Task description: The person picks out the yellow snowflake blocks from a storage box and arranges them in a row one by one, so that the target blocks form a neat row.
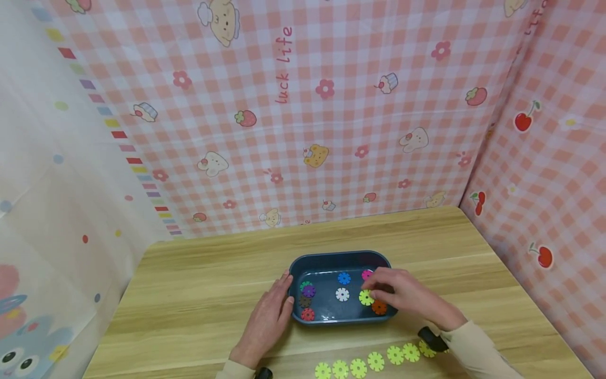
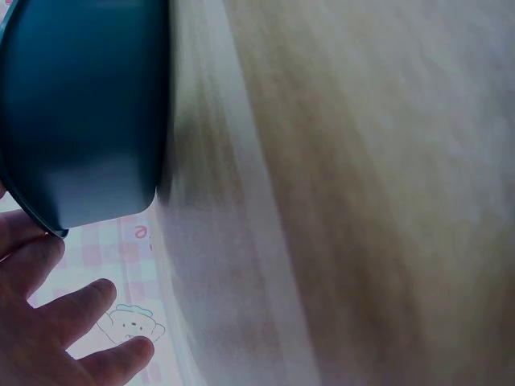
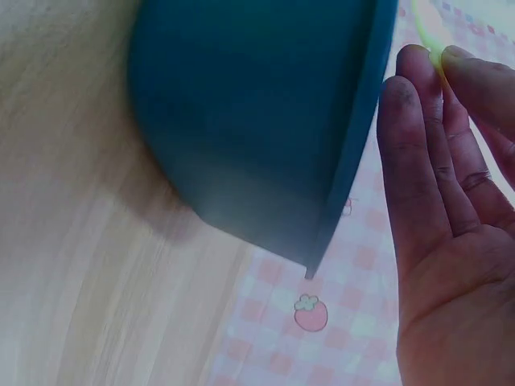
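Note:
A dark blue tray stands on the table with several notched plastic snowflake discs inside. My left hand rests against its left end, its fingers spread; in the left wrist view a fingertip touches the rim. Over the tray's right end, my right hand pinches a yellow snowflake disc between thumb and finger. Only an edge of that yellow disc shows in the right wrist view. Close by lie an orange disc and a pink disc, the pink one partly hidden by the hand.
A row of yellow snowflake discs lies in front of the tray, partly covered by my right forearm. Inside the tray are white, blue, purple and red discs. Patterned cloth hangs behind the table.

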Tool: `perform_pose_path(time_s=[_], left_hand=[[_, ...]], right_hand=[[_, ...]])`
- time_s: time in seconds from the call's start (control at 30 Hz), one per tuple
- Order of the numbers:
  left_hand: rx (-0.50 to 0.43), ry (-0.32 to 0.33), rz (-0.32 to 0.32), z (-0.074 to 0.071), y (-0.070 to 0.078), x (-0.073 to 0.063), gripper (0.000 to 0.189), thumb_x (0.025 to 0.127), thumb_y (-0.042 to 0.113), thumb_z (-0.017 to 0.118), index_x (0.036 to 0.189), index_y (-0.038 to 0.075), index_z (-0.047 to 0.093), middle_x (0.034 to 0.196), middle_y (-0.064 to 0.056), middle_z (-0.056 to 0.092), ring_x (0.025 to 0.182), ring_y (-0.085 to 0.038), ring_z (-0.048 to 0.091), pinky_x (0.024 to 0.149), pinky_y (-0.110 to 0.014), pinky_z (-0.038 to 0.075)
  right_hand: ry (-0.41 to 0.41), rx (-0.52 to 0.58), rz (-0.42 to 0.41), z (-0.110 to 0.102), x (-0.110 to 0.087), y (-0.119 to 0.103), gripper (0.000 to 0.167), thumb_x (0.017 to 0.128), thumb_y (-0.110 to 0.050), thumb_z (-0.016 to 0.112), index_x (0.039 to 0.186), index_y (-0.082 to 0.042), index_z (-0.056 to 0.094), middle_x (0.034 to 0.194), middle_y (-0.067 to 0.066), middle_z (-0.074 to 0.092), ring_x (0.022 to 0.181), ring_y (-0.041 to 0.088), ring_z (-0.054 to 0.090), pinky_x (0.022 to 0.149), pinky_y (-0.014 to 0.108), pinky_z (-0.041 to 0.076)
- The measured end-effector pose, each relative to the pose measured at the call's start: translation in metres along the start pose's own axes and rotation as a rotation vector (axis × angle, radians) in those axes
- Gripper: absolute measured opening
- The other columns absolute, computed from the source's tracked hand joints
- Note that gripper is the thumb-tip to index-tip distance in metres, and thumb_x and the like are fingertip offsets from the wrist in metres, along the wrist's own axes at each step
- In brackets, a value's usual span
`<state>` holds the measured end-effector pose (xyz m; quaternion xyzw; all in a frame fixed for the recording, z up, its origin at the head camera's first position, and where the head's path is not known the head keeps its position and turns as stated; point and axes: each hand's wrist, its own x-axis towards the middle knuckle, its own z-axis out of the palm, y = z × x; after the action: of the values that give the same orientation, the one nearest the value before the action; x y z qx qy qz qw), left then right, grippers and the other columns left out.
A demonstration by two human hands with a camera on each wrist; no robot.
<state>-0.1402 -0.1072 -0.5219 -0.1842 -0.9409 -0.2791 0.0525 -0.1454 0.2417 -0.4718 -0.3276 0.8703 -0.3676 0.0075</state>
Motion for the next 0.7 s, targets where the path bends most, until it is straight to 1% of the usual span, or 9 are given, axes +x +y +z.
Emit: perform_pose_path(time_s=[0.1, 0.17, 0.33, 0.4, 0.47, 0.7], left_hand=[[0.005, 0.000, -0.005, 0.000, 0.000, 0.000, 0.050, 0.109, 0.027, 0.052, 0.156, 0.009, 0.047, 0.164, -0.005, 0.040, 0.148, -0.033, 0.041, 0.116, -0.061, 0.037], [0.011, -0.002, -0.008, 0.001, 0.000, 0.000, 0.050, 0.110, 0.027, 0.051, 0.156, 0.009, 0.047, 0.164, -0.005, 0.040, 0.148, -0.033, 0.041, 0.116, -0.060, 0.037], [0.017, -0.009, -0.016, 0.001, 0.001, 0.000, 0.050, 0.110, 0.028, 0.050, 0.156, 0.009, 0.047, 0.165, -0.004, 0.039, 0.148, -0.032, 0.041, 0.116, -0.060, 0.037], [0.016, -0.010, -0.016, 0.001, 0.001, 0.000, 0.050, 0.110, 0.028, 0.050, 0.156, 0.009, 0.047, 0.165, -0.004, 0.039, 0.148, -0.032, 0.041, 0.116, -0.060, 0.037], [0.015, -0.011, -0.016, 0.001, 0.001, 0.000, 0.050, 0.110, 0.028, 0.050, 0.156, 0.009, 0.047, 0.165, -0.004, 0.039, 0.148, -0.032, 0.041, 0.116, -0.060, 0.037], [0.015, -0.011, -0.019, 0.001, 0.000, 0.000, 0.050, 0.110, 0.029, 0.050, 0.156, 0.009, 0.047, 0.165, -0.004, 0.038, 0.149, -0.032, 0.040, 0.116, -0.059, 0.036]], right_hand=[[0.033, 0.001, -0.019, -0.002, -0.004, 0.001, 0.014, 0.097, -0.008, 0.073, 0.108, -0.017, 0.075, 0.097, -0.009, 0.067, 0.079, 0.001, 0.054, 0.066, 0.023, 0.053], [0.047, 0.006, -0.011, -0.003, -0.007, 0.001, 0.014, 0.097, -0.008, 0.073, 0.107, -0.017, 0.075, 0.098, -0.010, 0.068, 0.080, 0.001, 0.055, 0.067, 0.023, 0.053], [0.038, 0.050, 0.077, -0.008, -0.015, -0.003, 0.014, 0.098, -0.008, 0.072, 0.109, -0.016, 0.074, 0.103, -0.008, 0.070, 0.086, 0.003, 0.060, 0.074, 0.024, 0.057], [0.043, 0.059, 0.090, -0.010, -0.019, -0.003, 0.015, 0.098, -0.007, 0.071, 0.110, -0.015, 0.074, 0.104, -0.006, 0.071, 0.088, 0.004, 0.061, 0.077, 0.024, 0.058], [0.062, 0.051, 0.079, -0.011, -0.022, -0.003, 0.016, 0.098, -0.006, 0.071, 0.111, -0.015, 0.074, 0.104, -0.007, 0.070, 0.089, 0.004, 0.062, 0.078, 0.024, 0.059], [0.118, 0.024, 0.039, -0.019, -0.034, 0.000, 0.020, 0.097, -0.002, 0.071, 0.111, -0.016, 0.075, 0.101, -0.008, 0.070, 0.085, 0.003, 0.061, 0.075, 0.023, 0.058]])
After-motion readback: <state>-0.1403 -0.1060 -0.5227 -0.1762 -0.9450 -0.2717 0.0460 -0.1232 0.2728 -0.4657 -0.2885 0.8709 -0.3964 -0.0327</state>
